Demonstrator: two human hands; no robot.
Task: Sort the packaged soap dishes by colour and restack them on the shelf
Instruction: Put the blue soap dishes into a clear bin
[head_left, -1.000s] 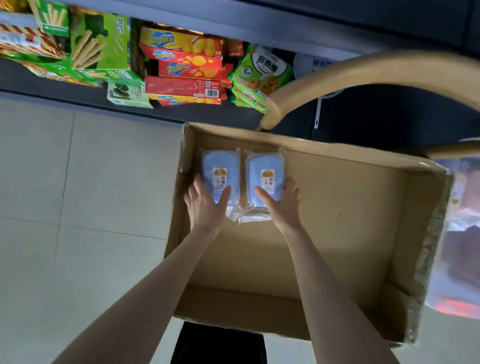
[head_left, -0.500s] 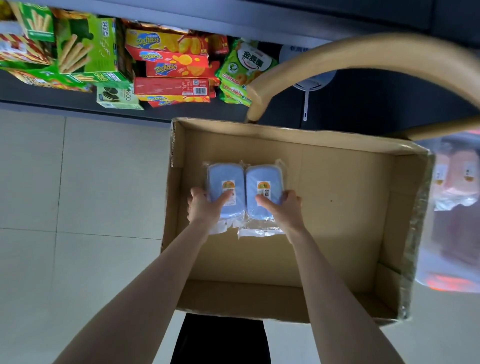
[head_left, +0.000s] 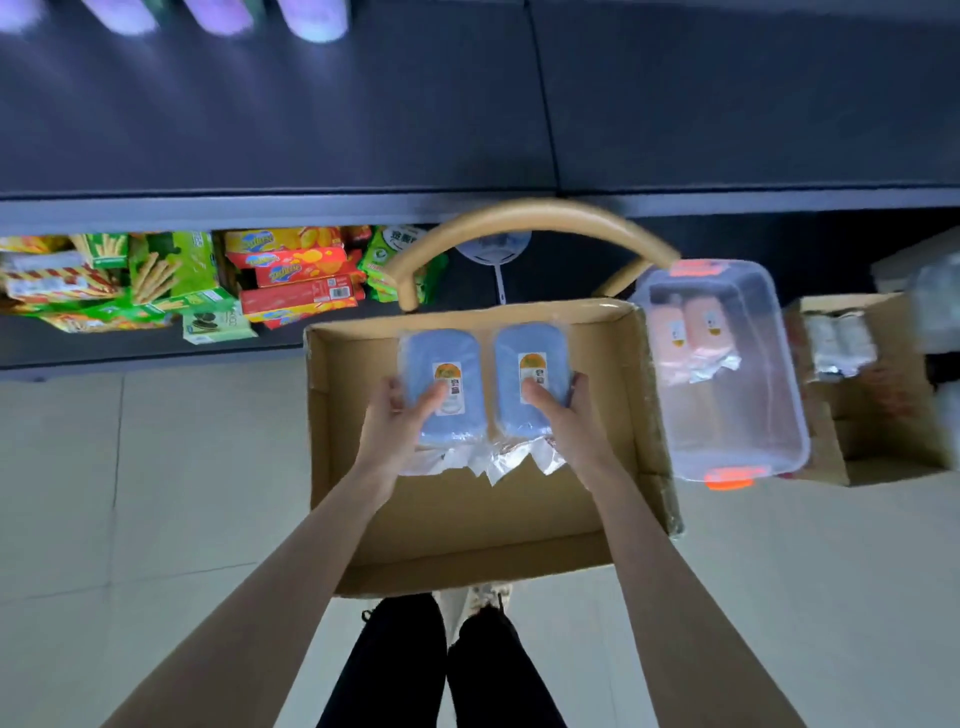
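Hands level and loaded: left hand and right hand, one pack each

With my left hand I grip one pale blue, rounded-rectangle plastic soap dish sealed in clear film, thumb pressed across its label and fingers curled beneath. My right hand grips the twin blue soap dish the same way. I hold the two flat, labels up, side by side and almost touching, over the open brown cardboard box. With my fingers underneath them, I judge they are off the box floor. Pairing them makes sense because they share a colour and can go up as one group, and face-up wrappers let me check that colour at a glance. Just right of the box sits a clear plastic tub with orange latches. Two pink wrapped soap dishes lie at its far end, apart from the blue so the colours do not mix. Ahead runs the broad dark shelf board, which I take as the likely place for restacking.
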